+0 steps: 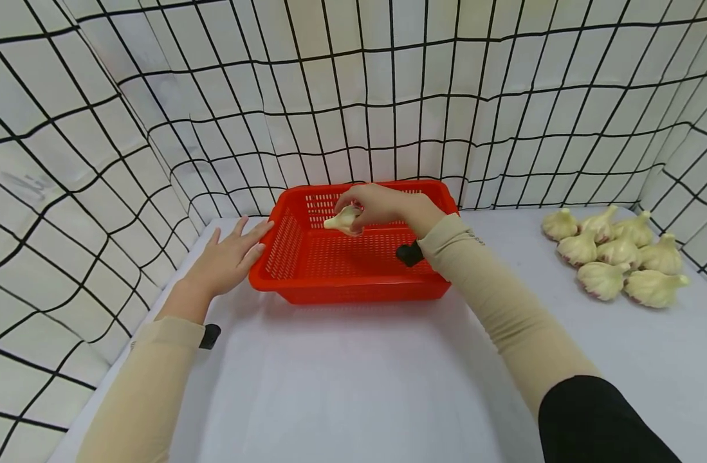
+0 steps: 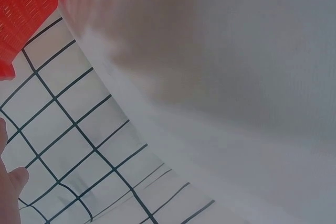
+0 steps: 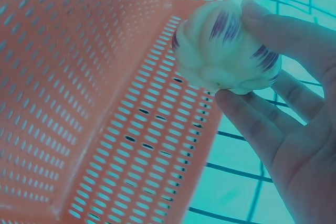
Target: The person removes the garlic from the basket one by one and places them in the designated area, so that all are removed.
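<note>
A garlic bulb (image 1: 343,220) is pinched between the thumb and fingers of my right hand (image 1: 382,202), above the inside of a red plastic basket (image 1: 359,294). Purple streaks mark the bulb (image 3: 226,51) in the right wrist view, with the basket's slotted wall (image 3: 142,129) behind it. My left hand (image 1: 228,260), its fingers spread, touches the basket's left rim with the fingertips. Only a bit of that hand (image 2: 10,187) shows at the edge of the left wrist view. No garlic is seen on the basket's visible floor.
Several garlic bulbs (image 1: 619,247) lie in a group at the right of the white table (image 1: 341,386). Black netting (image 1: 394,106) over pale walls closes off the back and both sides. The basket stands near the back wall.
</note>
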### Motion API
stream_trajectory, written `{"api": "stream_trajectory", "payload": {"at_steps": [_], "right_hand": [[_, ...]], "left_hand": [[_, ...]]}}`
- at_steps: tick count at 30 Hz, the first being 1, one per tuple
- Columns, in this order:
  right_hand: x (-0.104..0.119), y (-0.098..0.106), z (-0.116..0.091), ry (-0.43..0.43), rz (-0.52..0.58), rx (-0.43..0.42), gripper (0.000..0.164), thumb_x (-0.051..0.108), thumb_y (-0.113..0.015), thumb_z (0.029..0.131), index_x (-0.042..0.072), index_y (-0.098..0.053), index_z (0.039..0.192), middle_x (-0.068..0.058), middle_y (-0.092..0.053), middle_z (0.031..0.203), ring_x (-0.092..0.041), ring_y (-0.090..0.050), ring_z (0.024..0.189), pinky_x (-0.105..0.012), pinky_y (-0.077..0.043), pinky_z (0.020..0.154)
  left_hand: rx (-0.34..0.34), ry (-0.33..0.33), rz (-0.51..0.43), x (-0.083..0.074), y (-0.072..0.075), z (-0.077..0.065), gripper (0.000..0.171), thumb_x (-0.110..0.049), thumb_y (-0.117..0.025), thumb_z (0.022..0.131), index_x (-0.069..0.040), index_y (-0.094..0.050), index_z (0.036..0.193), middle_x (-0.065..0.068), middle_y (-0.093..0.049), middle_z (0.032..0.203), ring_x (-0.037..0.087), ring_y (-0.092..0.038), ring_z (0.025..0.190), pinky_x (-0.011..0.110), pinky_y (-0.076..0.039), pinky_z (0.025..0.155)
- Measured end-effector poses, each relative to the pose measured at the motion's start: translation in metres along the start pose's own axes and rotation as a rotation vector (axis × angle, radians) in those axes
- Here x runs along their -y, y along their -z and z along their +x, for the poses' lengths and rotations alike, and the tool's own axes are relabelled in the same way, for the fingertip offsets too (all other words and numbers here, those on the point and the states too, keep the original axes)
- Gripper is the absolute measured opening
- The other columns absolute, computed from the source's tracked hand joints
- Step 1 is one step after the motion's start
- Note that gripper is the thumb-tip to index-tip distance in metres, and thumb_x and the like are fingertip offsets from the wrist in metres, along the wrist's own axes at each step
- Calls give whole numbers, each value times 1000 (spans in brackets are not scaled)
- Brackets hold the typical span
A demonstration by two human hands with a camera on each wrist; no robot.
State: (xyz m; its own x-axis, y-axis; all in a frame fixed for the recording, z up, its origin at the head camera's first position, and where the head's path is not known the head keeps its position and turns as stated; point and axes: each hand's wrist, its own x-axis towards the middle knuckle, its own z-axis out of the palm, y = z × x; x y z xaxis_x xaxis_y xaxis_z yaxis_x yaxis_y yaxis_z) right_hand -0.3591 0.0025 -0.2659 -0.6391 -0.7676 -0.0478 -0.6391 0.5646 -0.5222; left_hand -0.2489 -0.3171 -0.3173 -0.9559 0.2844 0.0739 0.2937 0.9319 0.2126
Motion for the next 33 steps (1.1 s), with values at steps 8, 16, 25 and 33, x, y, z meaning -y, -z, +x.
{"api": "stream_trajectory", "payload": {"at_steps": [8, 16, 25, 33], "right_hand": [[7, 7, -14, 62, -53, -15, 37, 9, -76, 93, 9, -69, 129, -7, -60, 128, -23, -53, 109, -34, -51, 90], [7, 12, -31, 92, -31, -60, 36, 11, -77, 93, 10, -70, 128, -6, -60, 128, -23, -54, 105, -34, -52, 86], [6, 23, -60, 163, -50, -136, 34, 9, -78, 92, 8, -70, 126, -6, -62, 127, -23, -57, 110, -36, -53, 94], [4, 27, -84, 197, -38, -190, 37, 6, -80, 90, 6, -70, 126, -7, -60, 132, -23, -56, 117, -36, -53, 98]], "left_hand": [[-4, -9, -14, 3, -1, -2, 64, -50, -28, 110, -16, -24, 164, 19, -29, 165, 44, -4, 155, 71, 6, 117], [11, -3, -5, 1, -1, -2, 64, -50, -27, 110, -17, -22, 165, 19, -27, 165, 44, -3, 155, 71, 6, 117], [13, -11, 9, 1, 0, 0, 64, -50, -26, 110, -18, -22, 165, 18, -27, 165, 43, -3, 155, 72, 5, 116], [5, -16, -3, 0, 0, 1, 64, -49, -27, 110, -17, -22, 165, 20, -29, 165, 44, -3, 155, 72, 6, 116]]}}
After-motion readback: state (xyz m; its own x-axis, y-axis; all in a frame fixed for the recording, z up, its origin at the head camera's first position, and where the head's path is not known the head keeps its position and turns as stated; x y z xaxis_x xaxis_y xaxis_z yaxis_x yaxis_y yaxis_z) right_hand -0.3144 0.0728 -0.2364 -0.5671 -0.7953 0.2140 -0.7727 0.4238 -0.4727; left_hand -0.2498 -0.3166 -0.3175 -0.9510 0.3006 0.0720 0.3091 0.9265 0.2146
